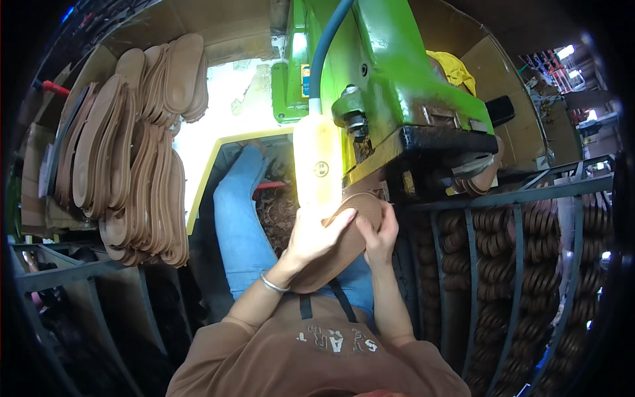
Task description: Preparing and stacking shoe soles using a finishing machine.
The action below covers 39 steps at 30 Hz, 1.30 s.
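A brown shoe sole (pixel 345 255) is held tilted in front of my body, its far end close to the working edge of a green machine (pixel 403 73). My left hand (pixel 319 235) grips the sole along its left side, the thumb lying over its top face. Closed on the far right edge is my right hand (pixel 380 233), thumb pressed on the surface. The fingers beneath the sole are hidden. A bright lamp (pixel 319 162) on a blue-grey flexible neck (pixel 324 49) hangs just above my left hand.
Stacked brown soles (pixel 142 165) cover the left of the white table. Brown trimmings (pixel 278 221) lie in the yellow-edged opening (pixel 205 172) near my legs. A metal rack (pixel 522 264) filled with soles stands at right, another rack (pixel 86 271) at left. A yellow cloth (pixel 453 69) lies behind the machine.
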Tool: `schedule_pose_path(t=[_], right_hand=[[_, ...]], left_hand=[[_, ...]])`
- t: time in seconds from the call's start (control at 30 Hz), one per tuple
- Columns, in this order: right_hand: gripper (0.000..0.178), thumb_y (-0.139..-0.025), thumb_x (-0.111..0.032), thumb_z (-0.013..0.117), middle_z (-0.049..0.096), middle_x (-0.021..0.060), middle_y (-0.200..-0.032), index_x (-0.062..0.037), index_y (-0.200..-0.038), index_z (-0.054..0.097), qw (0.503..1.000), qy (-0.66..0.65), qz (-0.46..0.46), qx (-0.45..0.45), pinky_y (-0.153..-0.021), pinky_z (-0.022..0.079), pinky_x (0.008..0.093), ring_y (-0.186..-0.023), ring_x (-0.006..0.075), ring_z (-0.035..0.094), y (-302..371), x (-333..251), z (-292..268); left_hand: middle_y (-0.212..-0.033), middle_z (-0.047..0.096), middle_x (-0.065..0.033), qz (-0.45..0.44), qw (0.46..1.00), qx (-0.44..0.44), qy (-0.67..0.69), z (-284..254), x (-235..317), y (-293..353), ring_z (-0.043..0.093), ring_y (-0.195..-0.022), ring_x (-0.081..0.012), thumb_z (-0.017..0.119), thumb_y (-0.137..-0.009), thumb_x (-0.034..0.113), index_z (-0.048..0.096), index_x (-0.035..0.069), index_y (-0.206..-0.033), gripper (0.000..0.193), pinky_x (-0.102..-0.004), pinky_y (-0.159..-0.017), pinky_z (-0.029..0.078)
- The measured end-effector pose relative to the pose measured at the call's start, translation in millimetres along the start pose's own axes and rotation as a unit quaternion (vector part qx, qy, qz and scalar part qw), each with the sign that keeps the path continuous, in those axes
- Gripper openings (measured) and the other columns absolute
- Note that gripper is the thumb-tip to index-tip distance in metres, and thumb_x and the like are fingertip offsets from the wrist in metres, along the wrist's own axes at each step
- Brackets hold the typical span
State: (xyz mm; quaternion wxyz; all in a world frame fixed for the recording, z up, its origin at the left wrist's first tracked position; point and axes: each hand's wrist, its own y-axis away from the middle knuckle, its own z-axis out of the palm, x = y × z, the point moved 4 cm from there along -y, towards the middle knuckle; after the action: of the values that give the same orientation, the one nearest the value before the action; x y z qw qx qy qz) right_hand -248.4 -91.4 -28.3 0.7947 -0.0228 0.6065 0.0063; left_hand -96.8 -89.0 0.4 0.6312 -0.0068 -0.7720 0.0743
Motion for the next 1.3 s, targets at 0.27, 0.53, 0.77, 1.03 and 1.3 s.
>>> schedule_pose_path(t=[0.27,0.53,0.77,1.03,1.3], right_hand=[[0.042,-0.078,-0.003,0.070,0.062,0.0119,-0.108,0.0086,-0.114,0.052,0.940,0.011,0.321,-0.113,-0.087,0.047,0.0295,-0.099,0.0169,0.059,150.0,69.3,-52.2],[0.027,-0.078,-0.010,0.069,0.063,0.0090,-0.091,0.0027,-0.096,0.054,0.978,0.015,0.206,-0.017,-0.068,0.049,0.0241,-0.079,0.0110,0.059,124.8,-3.9,-121.6],[0.032,-0.085,-0.011,0.062,0.061,0.0136,-0.090,0.0043,-0.107,0.045,0.980,0.021,0.200,-0.002,-0.053,0.052,0.0264,-0.073,0.0166,0.062,85.2,-10.8,-126.9],[0.023,-0.091,-0.012,0.053,0.061,0.0149,-0.086,0.0035,-0.106,0.046,0.991,0.000,0.094,0.094,-0.041,0.048,0.0245,-0.054,0.0157,0.059,84.3,-27.9,-133.4],[0.022,-0.093,-0.016,0.049,0.060,0.0078,-0.077,-0.0005,-0.108,0.047,0.994,0.067,0.062,0.059,-0.031,0.037,0.0174,-0.045,0.0074,0.054,-5.1,-78.3,-111.0]], left_hand=[[-0.085,0.066,-0.0065,0.008,0.999,0.031,0.044,17.1,-5.0,9.2,0.059,-0.077,-0.0095,0.065,-0.084,0.006,0.063,-0.003,-0.102,0.020,-0.0241,-0.070,0.048],[-0.098,0.064,-0.0094,-0.075,0.986,0.046,0.143,7.2,-13.5,27.1,0.060,-0.086,-0.0109,0.060,-0.085,-0.002,0.056,-0.008,-0.114,0.030,-0.0238,-0.077,0.049],[-0.064,0.056,0.0031,-0.006,0.964,0.137,0.228,-0.1,-4.8,20.6,0.042,-0.053,-0.0006,0.066,-0.082,0.002,0.063,-0.003,-0.079,0.007,-0.0186,-0.045,0.030],[-0.096,0.063,-0.0101,-0.075,0.967,0.007,0.243,10.5,-10.0,14.4,0.060,-0.089,-0.0127,0.066,-0.080,-0.003,0.055,-0.007,-0.113,0.035,-0.0249,-0.079,0.049],[-0.085,0.064,-0.0068,-0.027,0.983,0.029,0.178,-23.9,-2.6,17.3,0.058,-0.078,-0.0097,0.068,-0.080,0.004,0.062,-0.005,-0.096,0.019,-0.0248,-0.074,0.047]])
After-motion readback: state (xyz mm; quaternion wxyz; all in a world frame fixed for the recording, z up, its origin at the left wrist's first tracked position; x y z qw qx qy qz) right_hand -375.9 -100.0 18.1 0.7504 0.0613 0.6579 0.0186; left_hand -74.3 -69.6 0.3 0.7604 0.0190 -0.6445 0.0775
